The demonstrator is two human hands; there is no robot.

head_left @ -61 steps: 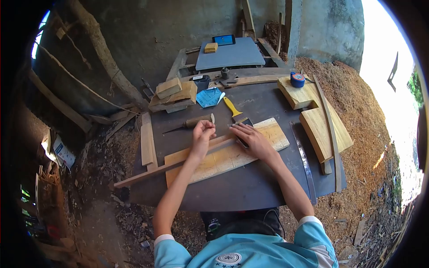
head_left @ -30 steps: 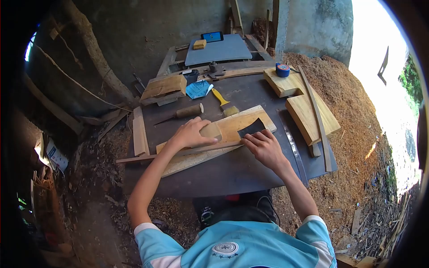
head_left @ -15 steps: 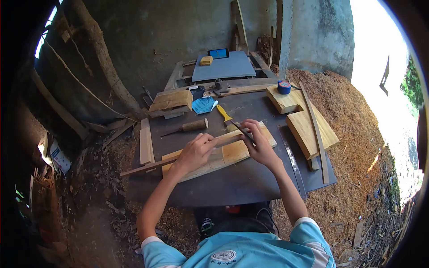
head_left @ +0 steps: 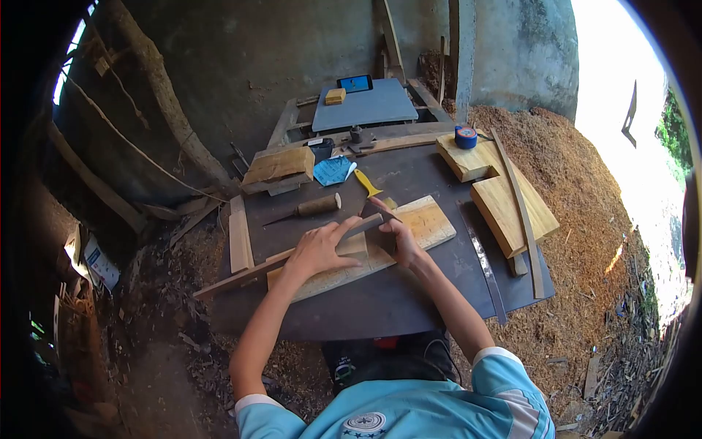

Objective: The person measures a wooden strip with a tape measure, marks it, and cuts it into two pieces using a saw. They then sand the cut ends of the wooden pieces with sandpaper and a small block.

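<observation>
My left hand (head_left: 316, 252) grips a long thin wooden strip (head_left: 234, 279), pressing it over a thick pale board (head_left: 433, 221). The strip slants from the table's left edge up to my right hand. Beside its far end, my right hand (head_left: 401, 243) pinches a small dark flat piece (head_left: 385, 211), whose exact kind I cannot make out. Fingers partly hide both this piece and the strip's end. Just beyond lies a yellow-handled scraper or brush (head_left: 367, 183). A pointed tool with a wooden handle (head_left: 319, 205) lies to the left of it.
Notched wooden blocks (head_left: 504, 197), a blue tape roll (head_left: 465, 137) and a metal ruler (head_left: 482, 267) lie at the right. A blue packet (head_left: 334, 170) and wood block (head_left: 278, 170) are at the back left. A phone (head_left: 355, 83) stands on a grey panel (head_left: 365, 110). Sawdust surrounds the dark table (head_left: 329, 318).
My right hand has moved left and slightly down with the dark piece, to the strip's end. My left hand has shifted slightly left, its thumb now spread out below the strip.
</observation>
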